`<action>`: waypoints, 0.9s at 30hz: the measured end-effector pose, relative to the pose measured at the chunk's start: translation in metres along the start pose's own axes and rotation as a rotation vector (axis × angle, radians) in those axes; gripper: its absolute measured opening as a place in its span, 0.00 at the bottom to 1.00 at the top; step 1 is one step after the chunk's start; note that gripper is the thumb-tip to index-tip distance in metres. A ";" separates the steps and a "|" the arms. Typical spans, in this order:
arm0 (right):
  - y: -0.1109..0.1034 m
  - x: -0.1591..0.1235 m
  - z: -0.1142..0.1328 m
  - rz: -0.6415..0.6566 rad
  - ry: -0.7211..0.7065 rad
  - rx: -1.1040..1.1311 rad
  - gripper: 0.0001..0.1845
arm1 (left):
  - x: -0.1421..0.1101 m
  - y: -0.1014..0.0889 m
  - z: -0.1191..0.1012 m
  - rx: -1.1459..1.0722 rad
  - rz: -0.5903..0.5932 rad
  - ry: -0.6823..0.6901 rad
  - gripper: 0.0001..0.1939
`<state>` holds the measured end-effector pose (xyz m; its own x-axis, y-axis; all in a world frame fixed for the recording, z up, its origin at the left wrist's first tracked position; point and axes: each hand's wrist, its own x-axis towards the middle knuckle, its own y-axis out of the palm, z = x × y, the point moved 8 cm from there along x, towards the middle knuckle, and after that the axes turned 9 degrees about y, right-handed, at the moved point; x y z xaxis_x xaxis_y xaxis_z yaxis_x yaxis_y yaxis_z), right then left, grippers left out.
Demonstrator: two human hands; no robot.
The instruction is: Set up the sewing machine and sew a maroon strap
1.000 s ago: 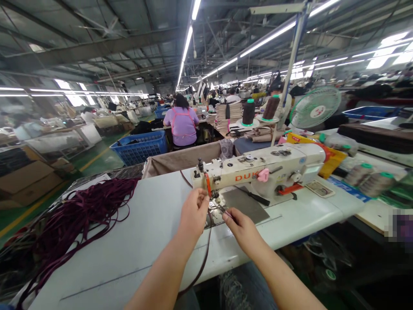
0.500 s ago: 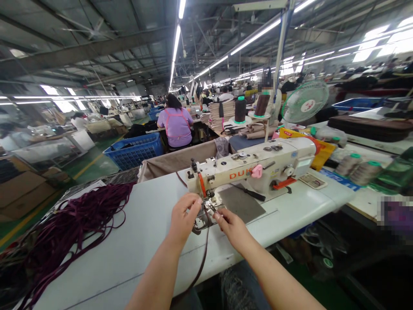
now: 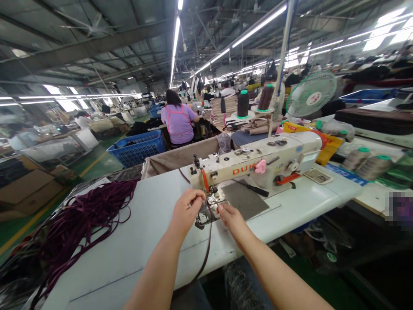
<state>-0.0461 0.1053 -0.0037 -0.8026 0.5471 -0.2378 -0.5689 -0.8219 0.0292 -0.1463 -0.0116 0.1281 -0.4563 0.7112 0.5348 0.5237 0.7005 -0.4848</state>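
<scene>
A sewing machine [image 3: 248,163] stands on the white table, its needle end toward the left. From under the presser foot area a narrow dark strap [image 3: 208,249] runs toward me and over the table's front edge. My left hand [image 3: 187,211] is closed, fingertips pinched just left of the needle. Close to the right side of the needle plate, my right hand [image 3: 231,217] pinches with thumb and forefinger. Whatever either pinch holds is too small to make out.
A heap of maroon straps [image 3: 87,211] lies at the table's left. Black-handled tool [image 3: 258,190] rests behind the right hand. Thread cones [image 3: 243,104] and a green fan [image 3: 311,94] stand behind the machine. Beyond sits a co-worker [image 3: 178,118] beside a blue crate [image 3: 137,148].
The view has shifted slightly, so the scene sits a little further right. Both hands stay pinched at the needle area, with only small finger movement.
</scene>
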 end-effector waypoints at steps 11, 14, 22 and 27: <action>0.006 0.008 0.001 0.002 0.007 0.128 0.31 | -0.012 -0.003 -0.016 -0.095 0.090 0.100 0.09; 0.010 0.009 0.004 0.003 0.007 0.161 0.31 | -0.012 -0.006 -0.012 -0.093 0.049 0.067 0.07; 0.018 0.006 0.009 0.013 0.010 0.259 0.30 | -0.012 -0.015 -0.001 -0.096 -0.045 -0.011 0.06; 0.018 0.004 0.011 0.016 0.002 0.295 0.30 | -0.012 -0.015 0.002 -0.122 -0.068 -0.034 0.07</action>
<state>-0.0616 0.0950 0.0062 -0.8116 0.5338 -0.2373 -0.5841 -0.7484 0.3143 -0.1499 -0.0301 0.1276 -0.5164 0.6656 0.5389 0.5735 0.7361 -0.3596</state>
